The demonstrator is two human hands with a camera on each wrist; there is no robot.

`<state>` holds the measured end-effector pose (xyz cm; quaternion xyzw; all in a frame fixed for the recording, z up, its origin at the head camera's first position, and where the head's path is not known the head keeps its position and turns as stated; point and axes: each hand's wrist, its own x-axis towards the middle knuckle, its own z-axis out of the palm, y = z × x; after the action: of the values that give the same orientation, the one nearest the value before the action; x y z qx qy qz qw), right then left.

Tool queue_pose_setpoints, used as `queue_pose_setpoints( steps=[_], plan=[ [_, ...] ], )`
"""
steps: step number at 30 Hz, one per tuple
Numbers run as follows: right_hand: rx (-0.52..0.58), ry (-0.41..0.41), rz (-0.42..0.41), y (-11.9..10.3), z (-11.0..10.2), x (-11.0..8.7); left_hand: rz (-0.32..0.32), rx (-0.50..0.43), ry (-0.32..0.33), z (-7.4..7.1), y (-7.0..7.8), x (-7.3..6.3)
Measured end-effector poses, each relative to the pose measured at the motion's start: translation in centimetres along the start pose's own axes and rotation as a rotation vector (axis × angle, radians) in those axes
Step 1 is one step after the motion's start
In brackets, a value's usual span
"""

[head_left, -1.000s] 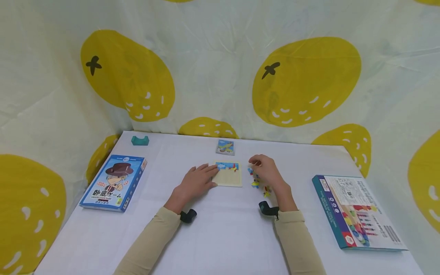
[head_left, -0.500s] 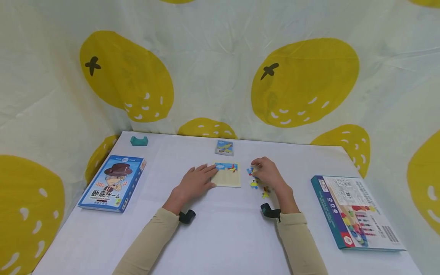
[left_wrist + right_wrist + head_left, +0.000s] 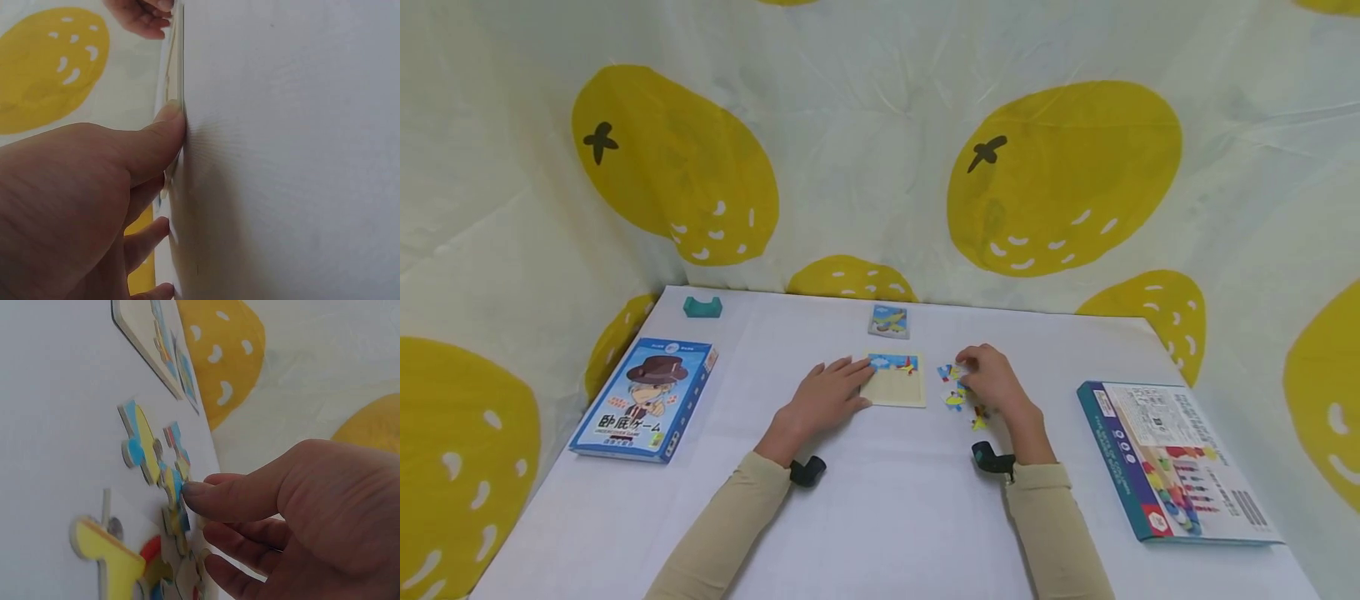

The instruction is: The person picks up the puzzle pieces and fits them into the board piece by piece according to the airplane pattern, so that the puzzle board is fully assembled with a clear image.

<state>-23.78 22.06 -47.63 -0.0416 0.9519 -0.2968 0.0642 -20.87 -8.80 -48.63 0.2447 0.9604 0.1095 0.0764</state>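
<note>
A wooden puzzle board [image 3: 895, 392] lies mid-table, its top strip filled with blue sky and red-and-yellow picture pieces. My left hand [image 3: 829, 395] rests at its left side with extended fingers; the thumb [image 3: 164, 134] touches the near edge in the left wrist view. To the right of the board is a loose cluster of puzzle pieces [image 3: 953, 401], some overlapping. Over that cluster hovers my right hand [image 3: 994, 382], thumb and fingers loosely bent and apart. In the right wrist view its thumb [image 3: 215, 497] touches or nearly touches a blue-and-yellow puzzle piece [image 3: 170, 478].
Behind the board lies a small picture card [image 3: 889, 322] with an airplane. A blue game box [image 3: 643, 400] is at the left, a larger craft box [image 3: 1180, 462] at the right. A green notched block [image 3: 703, 308] stands at the back left.
My right hand has moved slightly right and toward me over the pieces, uncovering more of them. The left hand stays on the board.
</note>
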Motion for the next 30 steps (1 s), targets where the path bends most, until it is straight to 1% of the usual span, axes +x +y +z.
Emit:
queue_pose_setpoints(
  steps=[4,8,13,17,20,23,27,30],
  plan=[
    [-0.002,-0.018,-0.018,0.6,-0.6,-0.2,0.004,-0.007,0.004,0.0,0.0,-0.1],
    [-0.029,-0.079,-0.026,1.0,-0.9,-0.3,0.008,-0.009,0.002,-0.1,0.0,-0.2],
    [-0.026,-0.154,0.009,0.8,-1.4,-0.4,0.007,-0.012,0.0,-0.1,0.0,-0.1],
    [-0.004,-0.181,0.026,0.6,-1.5,-0.6,0.005,-0.003,-0.004,0.0,0.0,0.0],
    [0.009,-0.19,0.034,0.6,-1.5,-0.5,0.004,0.002,-0.001,0.0,-0.1,0.0],
    [0.015,-0.19,0.026,0.7,-1.4,-0.5,0.002,-0.001,0.003,0.0,-0.1,-0.1],
    [0.034,-0.161,-0.019,0.8,-1.4,-0.5,-0.002,-0.01,0.0,-0.2,0.0,-0.1],
    [0.081,-0.138,-0.045,0.6,-1.5,-0.7,0.0,-0.019,-0.009,-0.3,0.1,-0.2]
  ],
)
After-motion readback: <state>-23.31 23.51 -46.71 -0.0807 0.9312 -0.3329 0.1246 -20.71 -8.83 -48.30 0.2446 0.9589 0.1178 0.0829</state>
